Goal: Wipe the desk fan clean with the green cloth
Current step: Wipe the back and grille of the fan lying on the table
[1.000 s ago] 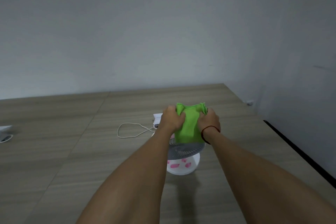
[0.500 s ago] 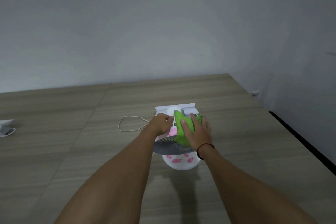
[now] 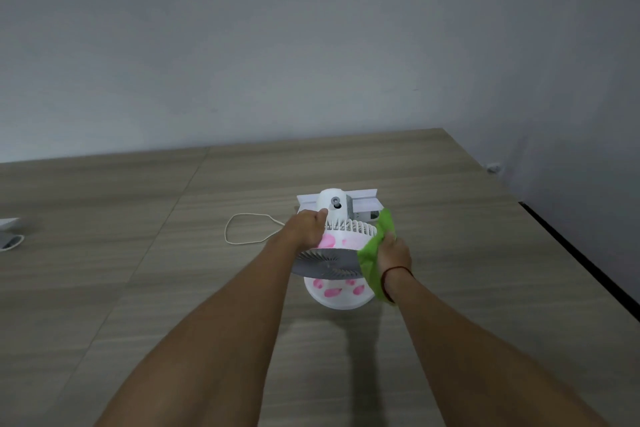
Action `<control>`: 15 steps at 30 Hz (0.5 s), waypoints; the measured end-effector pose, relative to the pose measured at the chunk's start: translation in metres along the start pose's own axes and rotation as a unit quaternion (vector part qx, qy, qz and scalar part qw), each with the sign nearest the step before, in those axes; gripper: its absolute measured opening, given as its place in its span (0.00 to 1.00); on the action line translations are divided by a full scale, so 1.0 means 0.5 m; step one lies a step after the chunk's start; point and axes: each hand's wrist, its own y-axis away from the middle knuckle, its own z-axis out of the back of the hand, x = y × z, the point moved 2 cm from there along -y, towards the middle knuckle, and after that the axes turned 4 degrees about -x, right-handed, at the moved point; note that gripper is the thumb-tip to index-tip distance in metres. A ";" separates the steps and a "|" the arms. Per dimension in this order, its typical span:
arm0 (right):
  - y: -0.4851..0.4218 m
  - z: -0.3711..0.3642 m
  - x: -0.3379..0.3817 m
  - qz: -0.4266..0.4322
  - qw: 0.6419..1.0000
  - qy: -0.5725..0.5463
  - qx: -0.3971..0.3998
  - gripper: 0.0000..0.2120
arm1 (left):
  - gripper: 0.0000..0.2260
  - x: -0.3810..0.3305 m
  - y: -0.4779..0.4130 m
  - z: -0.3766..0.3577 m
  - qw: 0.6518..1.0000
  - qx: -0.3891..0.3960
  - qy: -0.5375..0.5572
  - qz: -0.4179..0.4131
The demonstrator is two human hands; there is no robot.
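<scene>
Wooden desk (image 3: pixel 138 288) under a grey wall (image 3: pixel 311 45) — at centre frame the left hand (image 3: pixel 308 230) clamps its grip on the desk fan (image 3: pixel 329 262); the right hand (image 3: pixel 394 253), grip closed on the green cloth (image 3: pixel 369 262), presses its rim.

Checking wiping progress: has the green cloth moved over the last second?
Yes. Against the fan, the green cloth has slid from its top to its right edge, in the right hand.

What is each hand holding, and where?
The left hand grips the fan on its left side; right hand holds the cloth against its right rim.
</scene>
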 end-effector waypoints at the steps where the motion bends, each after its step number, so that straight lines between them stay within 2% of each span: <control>1: -0.001 0.001 -0.007 -0.024 1.000 -0.008 0.012 0.25 | 0.25 -0.001 -0.001 0.000 1.000 0.007 -0.002 0.005; 4: 0.011 -0.006 0.003 -0.007 1.000 -0.011 0.007 0.23 | 0.22 -0.003 -0.003 -0.002 1.000 0.012 -0.002 0.012; 8: 0.047 -0.021 0.027 0.087 0.996 0.013 -0.025 0.29 | 0.21 -0.006 -0.003 -0.006 0.999 0.020 -0.026 0.017; 13: 0.067 -0.027 0.048 0.205 0.974 0.093 -0.020 0.22 | 0.20 -0.001 -0.007 -0.012 0.999 0.012 -0.044 0.021; 15: 0.060 -0.025 0.043 0.209 0.973 0.093 -0.014 0.22 | 0.21 0.004 -0.011 -0.017 0.998 0.007 -0.053 0.013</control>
